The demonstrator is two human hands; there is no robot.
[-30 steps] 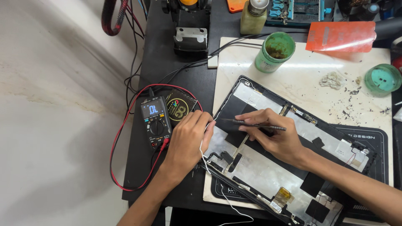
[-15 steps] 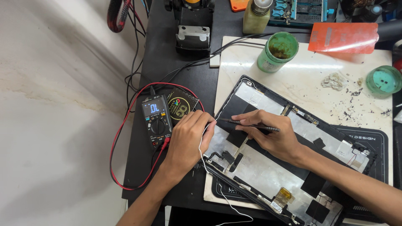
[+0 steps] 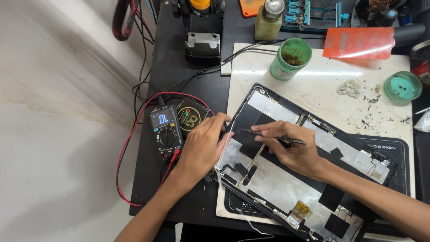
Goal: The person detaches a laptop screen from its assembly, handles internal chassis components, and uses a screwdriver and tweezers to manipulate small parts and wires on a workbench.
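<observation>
An opened laptop lid panel, black with silver foil patches, lies on a white slab. My right hand rests on the panel and pinches a thin dark probe that lies nearly flat with its tip pointing left. My left hand sits at the panel's left edge with its fingers curled down; what they hold is hidden. A thin white wire runs out from under it. Just left of that hand lies a black multimeter with a lit display and red leads.
A round black tin sits beside the meter. A green jar, a teal lid, an orange-red sheet and a bottle stand at the back. A black device and cables fill the far left. The table edge drops off at left.
The view has shifted slightly. Both hands stay on the panel; the probe in my right hand has barely moved.
</observation>
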